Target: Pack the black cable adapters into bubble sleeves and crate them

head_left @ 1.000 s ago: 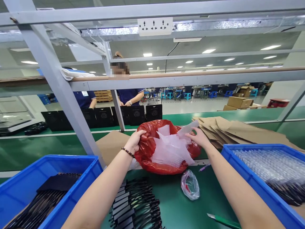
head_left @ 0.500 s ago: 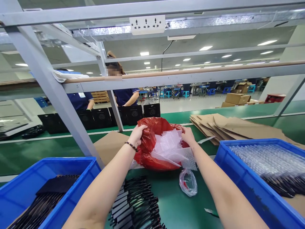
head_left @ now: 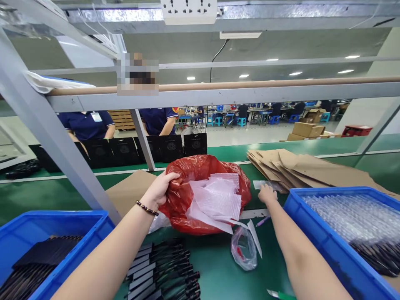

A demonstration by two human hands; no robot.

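Observation:
My left hand (head_left: 158, 188), with a bead bracelet on the wrist, grips the left rim of a red plastic bag (head_left: 187, 175) on the green belt. The bag is stuffed with white bubble-wrap sheets (head_left: 215, 199) that spill out of its mouth. My right hand (head_left: 267, 193) has reached past the bag to a small clear plastic piece (head_left: 264, 184) lying beside a stack of brown cardboard sheets (head_left: 300, 166). Its fingers rest on that piece; whether they pinch it is unclear.
Blue bins stand at the left (head_left: 53, 233) and right (head_left: 315, 216), holding black parts and bubble-wrapped items. Black parts (head_left: 168, 271) lie in front, with a small clear bag (head_left: 243, 250). A slanted grey frame post (head_left: 46, 133) crosses left. Two persons in dark blue work across the belt.
My right hand left the bag's mouth and moved right to the clear piece by the cardboard. My left hand kept its hold on the bag's rim. The view tilted down a little.

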